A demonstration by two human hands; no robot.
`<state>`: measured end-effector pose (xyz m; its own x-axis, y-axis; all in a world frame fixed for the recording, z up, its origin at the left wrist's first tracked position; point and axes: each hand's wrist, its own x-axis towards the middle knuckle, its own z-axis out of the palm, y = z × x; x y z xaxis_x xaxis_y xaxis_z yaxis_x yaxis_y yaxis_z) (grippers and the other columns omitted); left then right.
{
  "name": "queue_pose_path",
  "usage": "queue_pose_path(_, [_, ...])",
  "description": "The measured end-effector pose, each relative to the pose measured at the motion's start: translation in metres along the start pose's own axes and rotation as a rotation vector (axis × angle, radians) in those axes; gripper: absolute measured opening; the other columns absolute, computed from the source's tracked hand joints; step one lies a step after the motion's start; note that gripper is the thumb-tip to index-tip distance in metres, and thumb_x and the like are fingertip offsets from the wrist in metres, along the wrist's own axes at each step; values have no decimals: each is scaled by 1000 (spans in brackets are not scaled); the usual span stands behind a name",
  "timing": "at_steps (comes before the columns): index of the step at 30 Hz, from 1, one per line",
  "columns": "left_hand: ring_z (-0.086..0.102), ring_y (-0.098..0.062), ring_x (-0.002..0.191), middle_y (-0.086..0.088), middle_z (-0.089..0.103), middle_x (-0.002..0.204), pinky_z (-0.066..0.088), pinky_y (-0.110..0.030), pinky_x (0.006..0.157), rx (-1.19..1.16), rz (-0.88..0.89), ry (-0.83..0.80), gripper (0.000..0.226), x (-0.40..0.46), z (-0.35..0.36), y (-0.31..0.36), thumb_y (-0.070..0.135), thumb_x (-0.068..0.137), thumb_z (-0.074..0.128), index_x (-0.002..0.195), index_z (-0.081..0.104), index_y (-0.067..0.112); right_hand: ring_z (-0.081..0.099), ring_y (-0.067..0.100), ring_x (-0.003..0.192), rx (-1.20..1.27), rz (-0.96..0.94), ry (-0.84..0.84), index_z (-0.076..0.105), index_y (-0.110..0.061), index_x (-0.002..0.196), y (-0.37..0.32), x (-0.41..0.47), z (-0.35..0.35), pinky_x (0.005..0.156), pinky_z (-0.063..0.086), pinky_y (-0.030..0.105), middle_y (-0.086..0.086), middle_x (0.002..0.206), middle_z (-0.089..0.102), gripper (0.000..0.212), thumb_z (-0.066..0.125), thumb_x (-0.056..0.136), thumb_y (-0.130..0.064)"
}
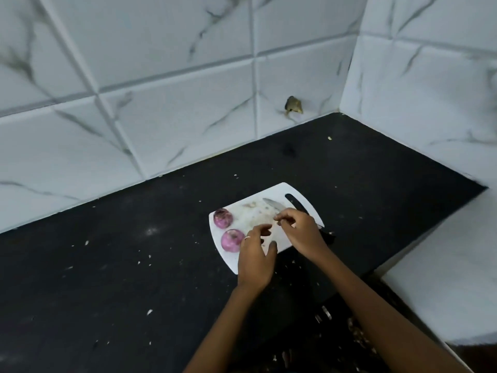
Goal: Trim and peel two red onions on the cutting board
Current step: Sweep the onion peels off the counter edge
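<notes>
Blade: steel knife [274, 205] flat on white plastic cutting board [289, 191], just beyond right hand [301, 230]; cut risk.
Onions: two peeled purple-red onions [223, 218], round; roll-off risk.
Hands: right pinching scrap; left hand [255, 261] loosely curled, empty.

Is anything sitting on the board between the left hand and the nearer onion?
Nothing visible. The left hand hovers just right of the nearer onion, with only bare cutting board between them. The knife lies farther back under the right hand, and the second onion sits behind the first, both clear of that path.
</notes>
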<state>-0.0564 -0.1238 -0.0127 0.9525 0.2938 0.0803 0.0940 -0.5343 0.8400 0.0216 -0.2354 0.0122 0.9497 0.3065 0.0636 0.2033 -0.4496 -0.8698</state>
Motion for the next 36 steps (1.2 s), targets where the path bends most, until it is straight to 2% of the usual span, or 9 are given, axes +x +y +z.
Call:
queue_pose_path(4, [46, -15, 118, 2, 53, 130, 39, -20, 93, 250, 103, -61, 38, 1, -2, -19, 12, 90, 57, 127, 58, 22, 50, 23, 109, -520, -50, 79, 68, -18, 108, 25, 19, -5, 92, 42, 37, 0, 112, 63, 26, 53, 87, -11])
queue_pose_path(8, [38, -20, 133, -3, 46, 144, 31, -28, 108, 331, 160, -164, 47, 9, 9, -18, 15, 91, 59, 136, 52, 17, 41, 25, 121, -802, 109, -109, 51, -22, 133, 37, 39, -16, 99, 37, 42, 4, 132, 47, 43, 53, 90, -28])
queue_pose_path(16, [26, -15, 141, 0, 32, 154, 20, -22, 114, 410, 103, -194, 54, 28, 35, -31, 23, 95, 53, 147, 36, 20, 54, 25, 110, -662, 79, -288, 54, -20, 128, 54, 62, -23, 90, 49, 39, 6, 121, 49, 37, 53, 91, -19])
queue_pose_path(21, [25, -13, 142, 4, 32, 153, 11, -15, 112, 433, 94, -99, 50, 25, 47, -38, 28, 97, 50, 146, 38, 23, 50, 22, 108, -709, -37, -214, 57, -19, 122, 68, 73, -32, 82, 47, 32, 4, 117, 50, 32, 56, 90, -22])
queue_pose_path(24, [24, -10, 142, 8, 31, 153, 8, -12, 110, 427, 85, -81, 52, 25, 50, -40, 32, 97, 51, 146, 36, 25, 56, 23, 99, -641, -1, -298, 61, -18, 102, 76, 78, -37, 77, 50, 34, 2, 104, 52, 16, 58, 87, -22])
queue_pose_path(26, [25, -10, 142, 9, 32, 152, 12, -13, 111, 428, 79, -92, 54, 26, 51, -44, 36, 96, 52, 147, 36, 25, 57, 21, 90, -613, 5, -326, 58, -15, 89, 78, 78, -36, 73, 49, 33, 0, 96, 51, 8, 59, 87, -23])
queue_pose_path(28, [33, -13, 139, 7, 39, 149, 22, -18, 112, 464, 70, -101, 53, 26, 51, -41, 39, 95, 51, 145, 40, 23, 55, 19, 83, -591, -14, -328, 52, -15, 82, 80, 81, -33, 71, 46, 30, -2, 94, 46, 14, 61, 88, -25])
queue_pose_path(31, [62, -15, 114, 4, 63, 127, 44, -20, 94, 530, 61, -129, 51, 26, 50, -41, 47, 87, 45, 127, 62, 20, 48, 15, 76, -551, -42, -331, 45, -17, 76, 78, 84, -25, 69, 43, 29, -3, 92, 42, 24, 63, 87, -27])
queue_pose_path(36, [63, -15, 112, 5, 65, 124, 52, -24, 87, 563, 59, -86, 51, 30, 49, -41, 47, 86, 44, 124, 63, 19, 58, 21, 92, -504, -74, -388, 61, -11, 97, 74, 87, -6, 75, 45, 30, 3, 102, 49, 22, 61, 89, -31])
